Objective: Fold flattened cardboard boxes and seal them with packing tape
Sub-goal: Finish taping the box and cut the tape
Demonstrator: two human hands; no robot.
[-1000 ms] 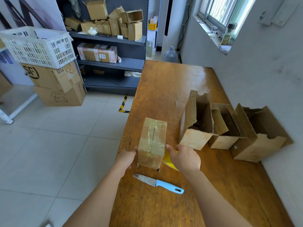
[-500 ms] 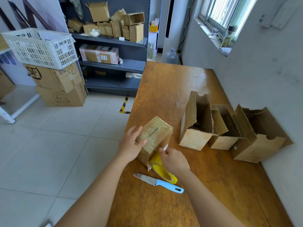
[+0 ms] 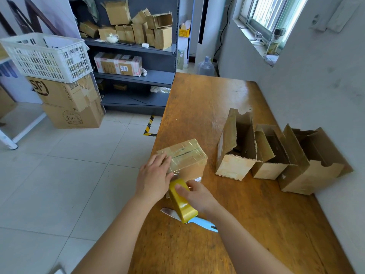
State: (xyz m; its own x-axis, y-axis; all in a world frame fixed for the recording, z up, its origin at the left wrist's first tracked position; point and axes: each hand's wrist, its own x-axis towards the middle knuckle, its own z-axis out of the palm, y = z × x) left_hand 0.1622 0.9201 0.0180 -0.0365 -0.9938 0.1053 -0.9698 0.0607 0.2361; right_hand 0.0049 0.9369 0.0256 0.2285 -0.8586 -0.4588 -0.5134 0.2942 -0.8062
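Right hand (image 3: 197,196): fingers curled round yellow tape (image 3: 182,200); box (image 3: 187,161) just beyond it, its near corner pressed by the flat-fingered left hand (image 3: 154,176). Step, as judged: sealing the seam; next calls for cutting the strip, knife (image 3: 203,224) just beneath the grip. Legible: "SF EXPRESS" on carton (image 3: 65,95), far left.

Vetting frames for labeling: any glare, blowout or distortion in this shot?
Head view: the window is blown out; daylight glare washes the far end of the table; tape on the sealed box glints; the wide lens tilts the shelf unit near the edge; left hand, right hand and tape roll look sharp.
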